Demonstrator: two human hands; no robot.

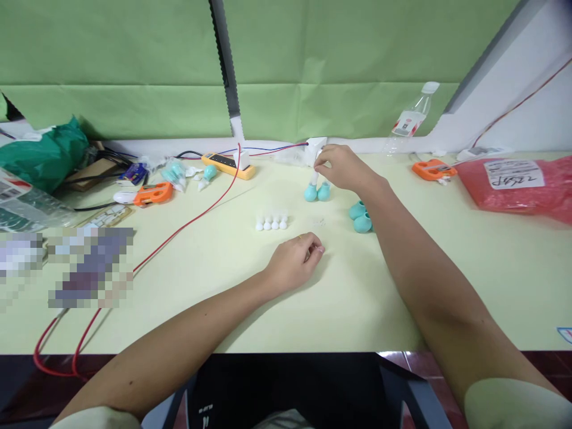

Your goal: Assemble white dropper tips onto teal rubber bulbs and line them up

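My right hand (339, 168) reaches to the back of the table, thumb and finger pinched on a small white piece (315, 178). Just under it stand two teal rounded pieces (317, 192); whether the white piece touches them I cannot tell. My left hand (295, 262) rests closed near the table's middle, its fingertips pressed together; anything in them is too small to name. Behind it, several white round-ended pieces (271, 223) stand in rows. Tiny clear bits (319, 222) lie to their right. More teal hollow pieces (362, 217) sit beside my right forearm, which partly covers them.
On the left are a green bag (49, 152), an orange tool (154, 194), a yellow multimeter-like device (227, 165) and a red cable (183, 226) crossing the table. A plastic bottle (409, 122), another orange tool (433, 170) and a red package (513, 189) are at right.
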